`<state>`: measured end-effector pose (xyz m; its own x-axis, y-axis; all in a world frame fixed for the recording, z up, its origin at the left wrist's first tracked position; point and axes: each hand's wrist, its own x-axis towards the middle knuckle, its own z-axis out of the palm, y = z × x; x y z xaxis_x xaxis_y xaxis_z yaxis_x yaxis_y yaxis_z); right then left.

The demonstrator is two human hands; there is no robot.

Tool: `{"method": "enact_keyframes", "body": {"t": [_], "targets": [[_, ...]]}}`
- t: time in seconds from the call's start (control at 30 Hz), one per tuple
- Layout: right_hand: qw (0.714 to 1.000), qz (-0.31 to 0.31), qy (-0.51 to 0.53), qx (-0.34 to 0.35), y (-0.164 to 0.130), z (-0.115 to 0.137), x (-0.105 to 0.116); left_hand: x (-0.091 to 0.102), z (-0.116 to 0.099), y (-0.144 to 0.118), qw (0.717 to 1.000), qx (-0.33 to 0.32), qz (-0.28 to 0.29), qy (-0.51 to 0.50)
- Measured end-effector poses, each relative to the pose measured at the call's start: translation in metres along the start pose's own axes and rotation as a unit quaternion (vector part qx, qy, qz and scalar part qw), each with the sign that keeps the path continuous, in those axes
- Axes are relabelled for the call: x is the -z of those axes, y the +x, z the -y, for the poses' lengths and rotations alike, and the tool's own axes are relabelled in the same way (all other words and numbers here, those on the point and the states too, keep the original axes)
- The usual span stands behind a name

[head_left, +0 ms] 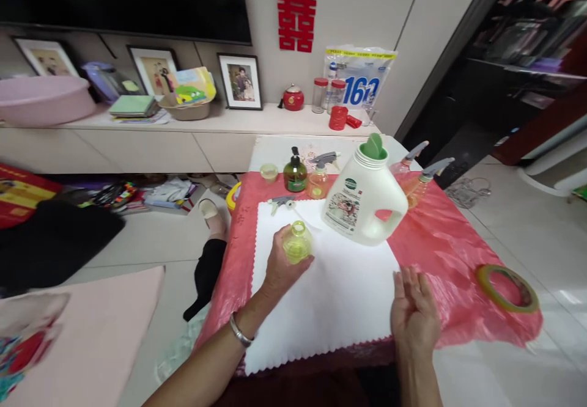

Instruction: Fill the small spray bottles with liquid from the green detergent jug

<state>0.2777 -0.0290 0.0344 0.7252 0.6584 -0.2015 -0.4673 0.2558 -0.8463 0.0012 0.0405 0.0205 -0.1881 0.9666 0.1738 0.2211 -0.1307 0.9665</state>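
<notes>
My left hand [280, 264] is wrapped around a small open yellow-green bottle [298, 242] that stands on a white cloth [330, 297]. My right hand [413, 310] hovers open, palm turned inward, over the cloth's right edge and holds nothing. A large white detergent jug [364, 197] with a green cap stands tilted just beyond both hands. A grey spray head [280, 201] with its tube lies on the cloth's far edge, above the small bottle.
A red plastic sheet [440, 242] covers the small table. At its far end stand a dark green pump bottle [295, 172], an orange spray bottle [320, 178], two more spray bottles [415, 175] and a small cup [268, 172]. A tape roll [507, 287] lies at right. A person's foot [211, 216] is left of the table.
</notes>
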Motion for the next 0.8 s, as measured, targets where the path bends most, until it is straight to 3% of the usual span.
{"method": "enact_keyframes", "body": {"t": [0.23, 0.43, 0.8], "targets": [[0.999, -0.010, 0.023, -0.040, 0.003, 0.007, 0.004, 0.001, 0.003, -0.001, 1.000, -0.014, 0.024, -0.006], [0.999, -0.017, 0.011, -0.031, 0.003, 0.007, -0.001, 0.001, 0.000, -0.002, 1.000, -0.008, 0.021, -0.010], [0.994, -0.075, 0.002, -0.075, 0.006, 0.015, -0.006, 0.001, -0.007, -0.004, 0.999, -0.006, 0.023, -0.033]]}}
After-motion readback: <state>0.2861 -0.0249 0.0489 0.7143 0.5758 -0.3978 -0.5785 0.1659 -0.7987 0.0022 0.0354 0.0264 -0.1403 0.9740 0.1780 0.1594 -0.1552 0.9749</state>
